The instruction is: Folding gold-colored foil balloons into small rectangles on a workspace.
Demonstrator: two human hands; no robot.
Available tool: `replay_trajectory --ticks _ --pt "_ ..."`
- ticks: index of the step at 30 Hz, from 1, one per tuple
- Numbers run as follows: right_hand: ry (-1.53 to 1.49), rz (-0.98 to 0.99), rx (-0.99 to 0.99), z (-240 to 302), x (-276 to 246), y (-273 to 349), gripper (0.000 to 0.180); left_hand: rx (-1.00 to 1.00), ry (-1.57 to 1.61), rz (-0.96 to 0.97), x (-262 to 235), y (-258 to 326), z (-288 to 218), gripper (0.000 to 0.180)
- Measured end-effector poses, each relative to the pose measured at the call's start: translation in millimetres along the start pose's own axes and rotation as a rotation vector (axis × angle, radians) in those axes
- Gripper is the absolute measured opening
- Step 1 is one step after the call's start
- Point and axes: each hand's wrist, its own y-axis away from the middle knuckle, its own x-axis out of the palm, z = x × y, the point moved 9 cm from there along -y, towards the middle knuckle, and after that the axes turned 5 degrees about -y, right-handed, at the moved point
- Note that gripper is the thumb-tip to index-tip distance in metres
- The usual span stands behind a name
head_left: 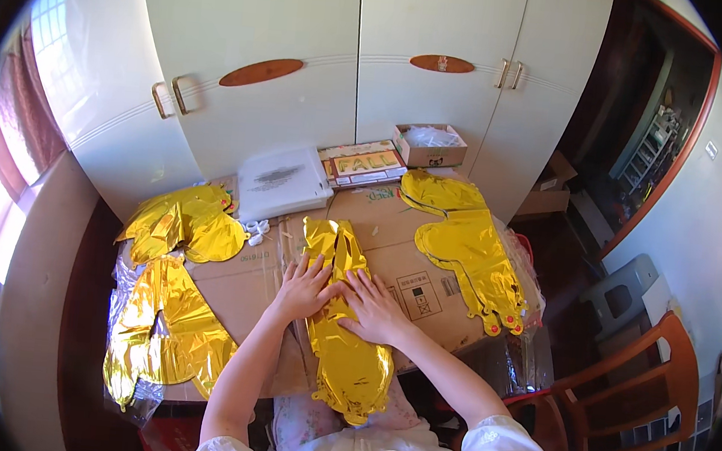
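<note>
A flat, shiny gold foil balloon (pixel 347 363) lies lengthwise in front of me, its near end hanging toward my lap. My left hand (pixel 302 289) rests on its left side, fingers stretched out and pointing away. Beside it, my right hand (pixel 373 309) lies flat on the foil with the fingers apart. The two thumbs are close together at the middle of the balloon. Neither hand grips anything. More flat gold foil balloons lie at the left (pixel 165 329), at the far left (pixel 189 223) and at the right (pixel 470 256).
Flattened cardboard (pixel 395 228) covers the table. Along its far edge are a clear plastic pack (pixel 283 186), a printed flat box (pixel 362 165) and an open carton (pixel 432 156) of clear plastic pieces. White cabinets (pixel 259 10) stand behind; a wooden chair (pixel 630 386) is at right.
</note>
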Motion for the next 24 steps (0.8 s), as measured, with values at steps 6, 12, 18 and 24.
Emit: replay_trajectory --ticks 6,12,18,24 --pt "0.017 0.067 0.025 -0.1 -0.9 -1.0 0.075 -0.238 0.284 -0.099 -31.3 -56.2 20.7 0.047" --pt "0.004 0.034 -0.005 4.0 -2.5 -1.5 0.074 -0.555 0.726 0.002 17.1 -115.8 58.1 0.043" --pt "0.004 0.039 -0.003 2.9 -0.6 1.5 0.074 -0.682 1.063 0.073 52.7 -133.0 68.8 0.031" --pt "-0.004 0.043 -0.028 8.4 1.1 -0.7 0.073 -0.792 1.2 0.094 63.8 -136.8 94.9 0.022"
